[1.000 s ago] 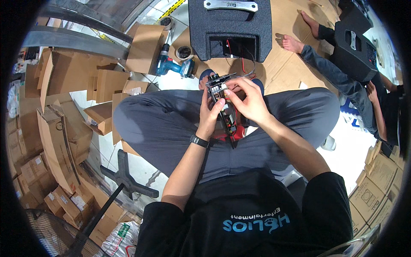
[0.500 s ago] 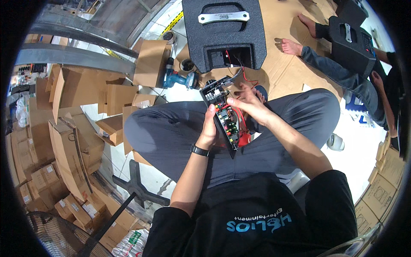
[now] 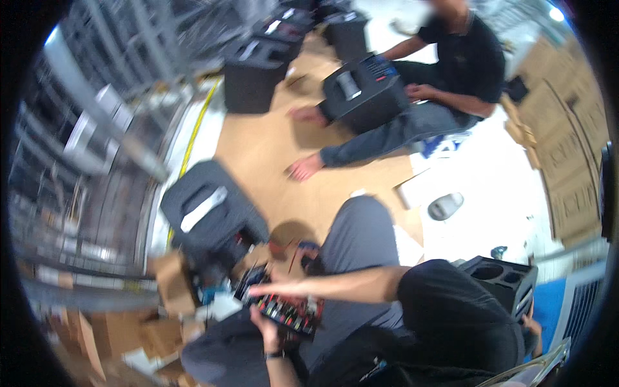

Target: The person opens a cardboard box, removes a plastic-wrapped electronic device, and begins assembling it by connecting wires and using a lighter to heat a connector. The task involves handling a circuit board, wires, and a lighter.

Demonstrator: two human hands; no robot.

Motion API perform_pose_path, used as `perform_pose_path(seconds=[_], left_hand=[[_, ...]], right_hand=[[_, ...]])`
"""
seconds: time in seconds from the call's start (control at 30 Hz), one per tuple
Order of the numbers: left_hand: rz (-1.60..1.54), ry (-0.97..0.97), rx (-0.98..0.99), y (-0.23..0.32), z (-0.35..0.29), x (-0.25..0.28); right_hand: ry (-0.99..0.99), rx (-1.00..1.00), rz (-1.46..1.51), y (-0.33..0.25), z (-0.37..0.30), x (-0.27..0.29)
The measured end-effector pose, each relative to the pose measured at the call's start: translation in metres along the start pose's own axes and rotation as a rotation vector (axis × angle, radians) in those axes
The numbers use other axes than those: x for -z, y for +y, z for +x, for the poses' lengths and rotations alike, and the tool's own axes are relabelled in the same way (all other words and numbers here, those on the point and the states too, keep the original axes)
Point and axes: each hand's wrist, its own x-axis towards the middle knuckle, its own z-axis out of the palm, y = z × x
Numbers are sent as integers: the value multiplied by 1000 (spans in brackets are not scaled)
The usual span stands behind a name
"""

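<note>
My left hand [image 3: 265, 327], with a dark band at its wrist, grips the lower edge of a black panel carrying a circuit board [image 3: 287, 315] above my lap. Small coloured parts and red wires show on it, blurred by motion. Across the board's upper side lies my right hand [image 3: 287, 287], fingers stretched out; whether it touches the board I cannot tell. Just beyond stands a black speaker cabinet [image 3: 242, 218] with a silver handle [image 3: 204, 209]. Its lower opening is mostly dark and smeared.
A person [image 3: 464, 64] sits opposite with a black speaker [image 3: 364, 93] at the legs, bare feet on the cardboard sheet [image 3: 258, 151]. Another person's hand [image 3: 532, 326] is beside a black box [image 3: 500, 277] at right. Cartons [image 3: 567, 148] line the right; open boxes [image 3: 122, 332] stand left.
My view has swung up and to the right, bringing the person opposite fully in. My right hand has gone from bent fingers beside the board to stretched fingers across it. My left hand keeps its grip.
</note>
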Motion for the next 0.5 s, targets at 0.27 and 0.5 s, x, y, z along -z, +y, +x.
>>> perform_pose_path(seconds=[0.27,0.5], left_hand=[[261,-203,-157,20,-5,-8],[-43,146,-44,67,-39,-52]], right_hand=[[276,61,-212,28,28,25],[523,162,-514,-15,-5,43]])
